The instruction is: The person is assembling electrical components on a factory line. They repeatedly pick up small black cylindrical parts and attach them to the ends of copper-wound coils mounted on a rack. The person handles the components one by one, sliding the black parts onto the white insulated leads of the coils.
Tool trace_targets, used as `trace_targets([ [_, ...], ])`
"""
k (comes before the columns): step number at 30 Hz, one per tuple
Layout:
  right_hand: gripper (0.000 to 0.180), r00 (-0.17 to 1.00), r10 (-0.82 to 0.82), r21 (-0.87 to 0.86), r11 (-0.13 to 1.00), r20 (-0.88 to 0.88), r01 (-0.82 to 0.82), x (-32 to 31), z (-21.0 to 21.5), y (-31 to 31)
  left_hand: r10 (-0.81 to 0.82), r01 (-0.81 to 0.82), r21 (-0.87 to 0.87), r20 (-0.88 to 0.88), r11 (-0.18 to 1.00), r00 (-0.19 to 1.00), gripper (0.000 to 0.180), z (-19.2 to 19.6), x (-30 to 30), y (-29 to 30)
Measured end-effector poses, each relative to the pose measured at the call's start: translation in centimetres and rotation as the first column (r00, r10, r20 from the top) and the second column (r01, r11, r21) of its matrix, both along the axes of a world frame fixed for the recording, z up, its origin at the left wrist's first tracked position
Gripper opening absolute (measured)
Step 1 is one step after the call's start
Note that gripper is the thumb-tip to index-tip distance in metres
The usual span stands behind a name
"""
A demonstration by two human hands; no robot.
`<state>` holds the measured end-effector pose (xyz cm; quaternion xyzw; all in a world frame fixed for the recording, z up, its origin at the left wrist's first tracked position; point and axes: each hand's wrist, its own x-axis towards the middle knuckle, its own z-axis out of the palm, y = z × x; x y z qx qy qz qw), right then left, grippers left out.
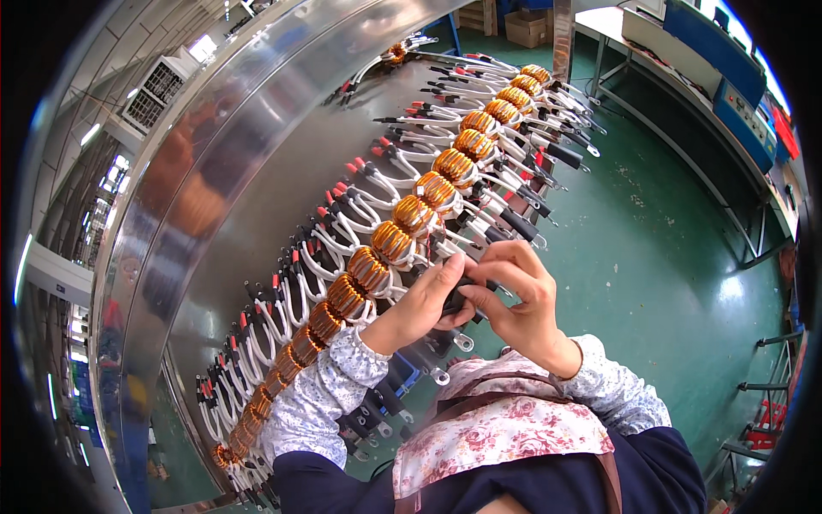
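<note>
A long row of copper-wound ring coils (392,243) runs diagonally across a metal surface. White leads come off both sides, many with black sleeves and ring lugs at their ends. Close to the middle of the row, my left hand (421,301) is closed on a black sleeve-like piece (461,296). My right hand (524,301) pinches the same piece from the other side, thumb and fingers together. Fingers cover much of it, so its exact shape and any lead inside are hidden. A ring lug (463,343) sticks out just below my hands.
Behind the row rises a shiny curved metal panel (257,94). A separate coil (396,53) lies at the far end of the metal surface (282,184). Green floor (634,257) lies to the right, with a bench (676,86) bearing blue equipment beyond. A cardboard box (527,29) stands far back.
</note>
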<state>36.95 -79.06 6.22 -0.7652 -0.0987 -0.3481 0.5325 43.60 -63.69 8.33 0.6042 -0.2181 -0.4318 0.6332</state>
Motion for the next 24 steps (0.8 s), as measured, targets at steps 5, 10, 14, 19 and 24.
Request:
trace_targets([
  [5, 0.024, 0.993, 0.099, -0.029, 0.995, 0.068, -0.097, 0.1, 0.3, -1.1, 0.162, -0.16, 0.04, -0.062, 0.986, 0.985, 0.048, 1.0, -0.3, -1.3],
  [10, 0.005, 0.887, 0.456, 0.703, 0.608, 0.072, -0.369, 0.3, -0.5, -2.2, -0.003, -0.004, 0.072, 0.099, 0.997, 0.995, 0.048, 0.9, 1.0, -0.9],
  [14, 0.009, 0.581, 0.812, 0.956, 0.209, -0.052, -0.206, -0.6, -0.7, -4.7, -0.044, -0.156, 0.303, 0.562, 0.94, 0.826, 0.026, 0.4, 2.9, 1.1],
  [19, 0.026, 0.213, 0.95, 0.973, 0.229, -0.228, 0.018, -1.6, -2.9, -4.3, -0.32, -0.29, 0.391, 0.911, 0.874, 0.261, 0.023, -2.1, 4.0, 2.5],
  [24, 0.039, 0.142, 0.941, 0.951, 0.296, -0.307, 0.093, -1.5, -4.1, -3.1, -0.245, -0.294, 0.337, 0.92, 0.895, 0.307, 0.019, -2.9, 4.7, 2.2],
])
